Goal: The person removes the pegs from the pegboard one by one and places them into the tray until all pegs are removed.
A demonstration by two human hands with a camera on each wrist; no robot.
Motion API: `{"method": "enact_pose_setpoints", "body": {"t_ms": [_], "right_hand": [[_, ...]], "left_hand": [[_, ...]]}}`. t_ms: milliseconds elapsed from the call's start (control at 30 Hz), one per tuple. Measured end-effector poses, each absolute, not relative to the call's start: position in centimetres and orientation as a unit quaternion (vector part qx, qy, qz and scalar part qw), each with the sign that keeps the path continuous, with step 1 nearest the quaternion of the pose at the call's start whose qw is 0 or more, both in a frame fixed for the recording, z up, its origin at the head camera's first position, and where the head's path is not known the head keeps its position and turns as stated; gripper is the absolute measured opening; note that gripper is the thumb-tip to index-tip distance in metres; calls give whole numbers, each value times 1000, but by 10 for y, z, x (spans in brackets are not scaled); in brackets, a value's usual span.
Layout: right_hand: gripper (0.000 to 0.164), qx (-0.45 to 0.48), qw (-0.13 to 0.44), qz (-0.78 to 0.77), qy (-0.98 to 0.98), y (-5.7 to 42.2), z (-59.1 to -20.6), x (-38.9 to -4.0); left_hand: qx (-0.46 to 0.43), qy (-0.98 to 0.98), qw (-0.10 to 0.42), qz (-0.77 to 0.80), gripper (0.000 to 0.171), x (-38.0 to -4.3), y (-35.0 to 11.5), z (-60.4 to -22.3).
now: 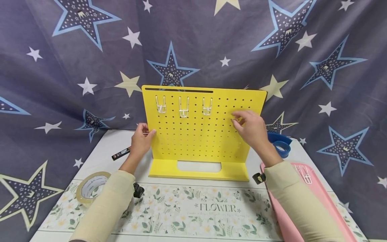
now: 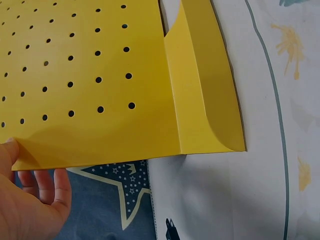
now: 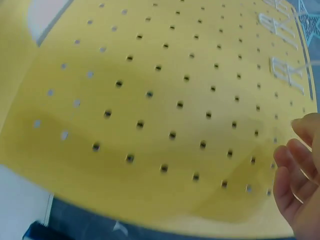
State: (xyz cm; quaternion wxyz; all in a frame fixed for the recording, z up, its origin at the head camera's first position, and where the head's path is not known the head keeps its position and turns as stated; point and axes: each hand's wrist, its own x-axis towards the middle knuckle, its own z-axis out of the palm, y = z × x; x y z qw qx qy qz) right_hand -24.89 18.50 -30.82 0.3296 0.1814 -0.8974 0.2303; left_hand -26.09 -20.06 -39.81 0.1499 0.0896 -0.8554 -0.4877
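Note:
A yellow pegboard [image 1: 193,137] stands upright on its folded base, facing me. My left hand [image 1: 140,143] grips its left edge; the left wrist view shows the thumb on the front and fingers [image 2: 61,192] behind. Three white wire hooks hang in the upper rows: a left hook [image 1: 161,109], a middle hook [image 1: 183,112] and a right hook [image 1: 207,110]. My right hand [image 1: 254,129] hovers before the board's right part, right of the hooks. Its fingers are loosely bent with thumb and forefinger apart, and nothing shows between them.
To the right lies a pink tray [image 1: 323,191] holding white wire hooks [image 1: 306,178], partly under my right sleeve. Blue tape [image 1: 282,148] sits behind my right forearm. A clear tape roll [image 1: 83,190] and a black marker-like stick [image 1: 120,153] lie left. A star-patterned curtain [image 1: 199,33] hangs behind.

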Motion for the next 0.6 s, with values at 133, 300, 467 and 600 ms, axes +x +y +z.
{"method": "enact_pose_setpoints", "body": {"t_ms": [133,300,467,600], "right_hand": [[20,197,340,218,-893,167,-305,-253],[22,218,354,204,-886,148,-298,-256],[22,223,359,205,-883,134,-296,-261],[21,222,365,201,-881,126,-296,-266]], "left_hand": [[89,-855,151,-487,29,-262,-200,-398],[87,-855,152,-488,28,-262,-200,-398],[91,-855,149,-489,27,-262,-200,-397],[94,-854,149,-489,27,-261,-200,-396]]}}
